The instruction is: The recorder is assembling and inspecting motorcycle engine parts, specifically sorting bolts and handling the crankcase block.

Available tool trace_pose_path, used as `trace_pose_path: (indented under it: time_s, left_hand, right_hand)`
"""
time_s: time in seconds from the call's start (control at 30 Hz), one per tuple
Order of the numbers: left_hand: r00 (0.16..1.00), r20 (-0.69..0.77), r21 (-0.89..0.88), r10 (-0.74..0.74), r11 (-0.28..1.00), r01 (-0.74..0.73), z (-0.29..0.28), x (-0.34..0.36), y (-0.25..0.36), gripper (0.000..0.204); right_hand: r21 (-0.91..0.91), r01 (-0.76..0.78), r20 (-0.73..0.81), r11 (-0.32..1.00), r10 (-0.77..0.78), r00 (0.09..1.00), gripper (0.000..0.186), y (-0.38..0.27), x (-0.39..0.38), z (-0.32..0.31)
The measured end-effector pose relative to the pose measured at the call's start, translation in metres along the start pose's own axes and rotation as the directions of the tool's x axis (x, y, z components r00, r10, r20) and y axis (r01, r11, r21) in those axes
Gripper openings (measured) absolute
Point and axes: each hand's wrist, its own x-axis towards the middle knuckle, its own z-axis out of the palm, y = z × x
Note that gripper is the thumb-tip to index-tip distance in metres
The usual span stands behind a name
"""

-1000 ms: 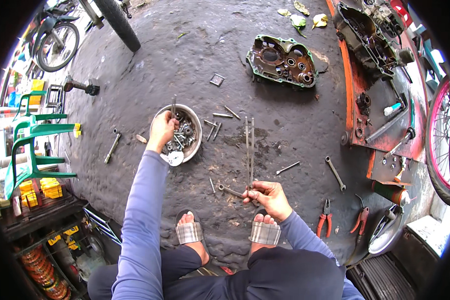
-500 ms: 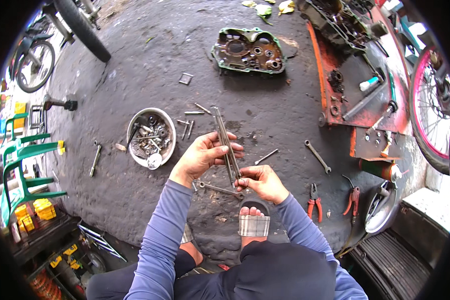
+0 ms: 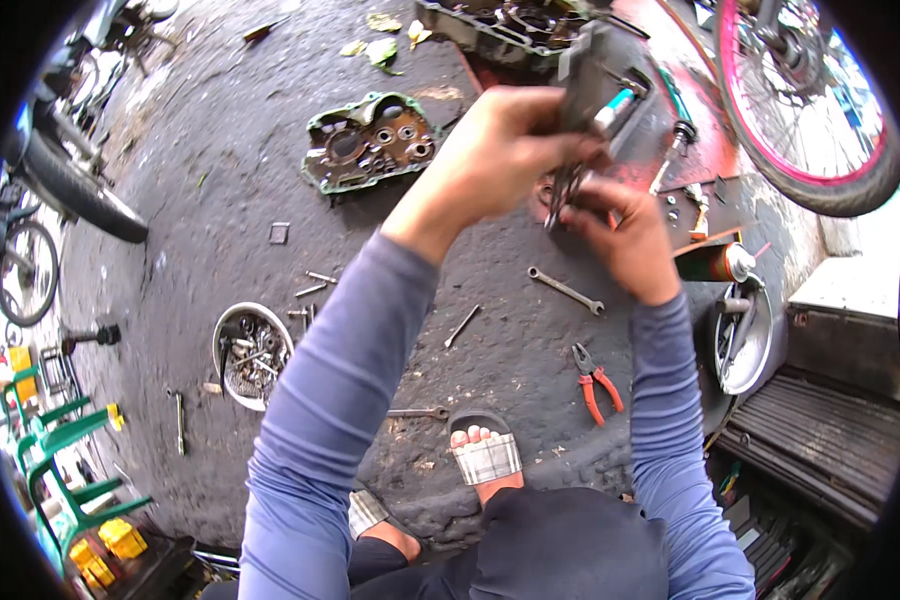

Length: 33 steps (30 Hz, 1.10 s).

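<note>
My left hand [image 3: 505,160] is raised over the right side of the floor, its fingers closed round a bundle of long thin metal rods [image 3: 567,190]. Below it my right hand [image 3: 625,235] pinches the bundle's lower end. The rods stand steeply and are smeared by motion, so their tops are hard to make out. Left of my left hand an oily engine casing half [image 3: 370,140] lies open side up. A combination wrench [image 3: 567,290] and red-handled pliers [image 3: 595,385] lie on the floor nearer me, left of my right forearm.
A round bowl [image 3: 220,385] of small metal parts stands at left, with loose pins beside it. Another engine casing [image 3: 490,28] is at the far edge. A pink-rimmed wheel [image 3: 735,110], a spray can [image 3: 710,262] and a white basin [image 3: 760,365] stand at right. Green chairs [image 3: 75,435] are at left.
Both hands have moved up and to the right with the rods, from above the floor near my feet. The view has swung to the right.
</note>
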Motion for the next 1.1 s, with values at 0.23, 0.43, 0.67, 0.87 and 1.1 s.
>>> trace_pose_path:
  time_s: [0.23, 0.43, 0.67, 0.87, 1.1]
  left_hand:
    - [0.99, 0.143, 0.115, -0.008, 0.993, -0.009, 0.014, 0.114, -0.016, 0.018]
    - [0.988, 0.151, 0.097, -0.041, 0.995, 0.027, 0.0, 0.118, -0.051, 0.017]
    - [0.986, 0.167, 0.06, -0.023, 0.998, 0.013, -0.006, 0.111, -0.053, 0.019]
    - [0.977, 0.214, 0.118, 0.008, 0.992, -0.034, -0.001, 0.116, -0.042, 0.019]
    - [0.95, 0.287, 0.197, -0.124, 0.978, 0.068, 0.003, 0.122, -0.032, 0.021]
  right_hand:
    - [-0.326, 0.132, -0.096, 0.936, -0.171, 0.981, 0.029, 0.051, 0.072, -0.065]
    - [-0.534, 0.086, -0.045, 0.841, -0.13, 0.991, 0.027, 0.062, 0.09, -0.066]
    - [-0.294, -0.018, -0.046, 0.956, 0.004, 0.999, 0.025, 0.06, 0.09, -0.059]
    - [-0.11, -0.028, -0.018, 0.994, 0.027, 0.999, 0.026, 0.056, 0.086, -0.059]
    - [0.176, -0.04, -0.063, 0.984, 0.051, 0.997, 0.019, 0.077, 0.092, -0.043]
